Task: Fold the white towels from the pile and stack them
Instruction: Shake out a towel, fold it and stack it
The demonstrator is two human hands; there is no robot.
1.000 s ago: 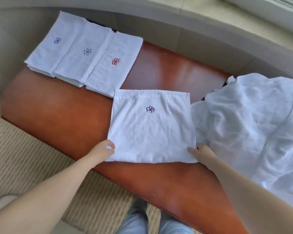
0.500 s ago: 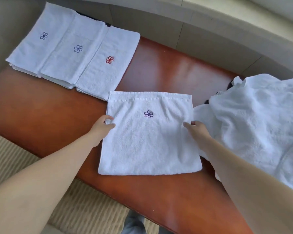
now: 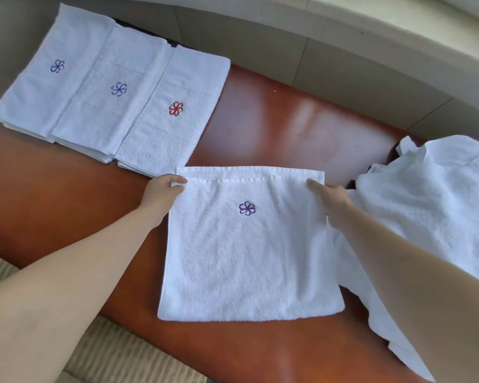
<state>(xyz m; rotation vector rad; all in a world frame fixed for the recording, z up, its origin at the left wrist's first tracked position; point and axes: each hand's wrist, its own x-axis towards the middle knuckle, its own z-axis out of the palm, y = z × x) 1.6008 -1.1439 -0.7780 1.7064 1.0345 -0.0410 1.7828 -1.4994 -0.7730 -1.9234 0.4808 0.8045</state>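
both hands have gone up the towel (image 3: 246,250) since a second ago: then they were at its near corners, half a second ago at mid-sides, and now they are at the far corners. the left hand (image 3: 162,193) pinches the far-left corner, thumb on top and fingers curled under the edge. the right hand (image 3: 329,196) is on the far-right corner with a finger laid out along the top; whether the other fingers curl under the cloth cannot be told.

the towel lies flat on the red-brown table (image 3: 274,120), folded over, a strip of the lower layer showing along its far edge, a purple flower (image 3: 247,208) stitched facing up. its near edge sits a little back from the table's near edge, much as before.

the stacks (image 3: 108,89) of folded towels lie at the far left, three side by side, two with blue flowers and one with red, the nearest corner just beside the left hand. the pile (image 3: 432,205) of loose towels sits at the right, touching the right forearm. neither has shifted on the table.
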